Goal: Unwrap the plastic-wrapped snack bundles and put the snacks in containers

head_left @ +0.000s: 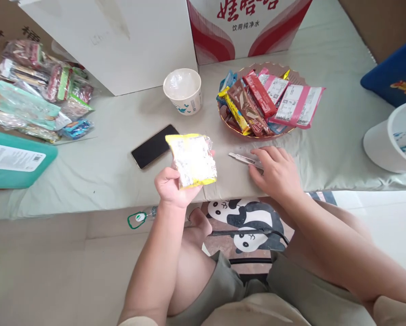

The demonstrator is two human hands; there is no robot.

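Note:
My left hand (175, 183) holds up a small snack packet (194, 160) with yellow ends and a pale, shiny face that glares in the light. Its thumb presses the near left corner, and the other fingers are behind the packet. My right hand (277, 172) rests at the table's front edge, fingers apart and curved. A slim utility knife (241, 158) lies on the cloth, its rear end between the thumb and forefinger and partly hidden under the hand. Whether the fingers touch it, I cannot tell.
Behind the knife stands a scalloped bowl (228, 129) of wrapped snacks. A paper cup (182, 93) and a black phone (153, 147) are left of it. Bagged snacks (43, 90) lie far left. White and red boxes (212, 40) stand behind; a white bucket (379, 140) is at right.

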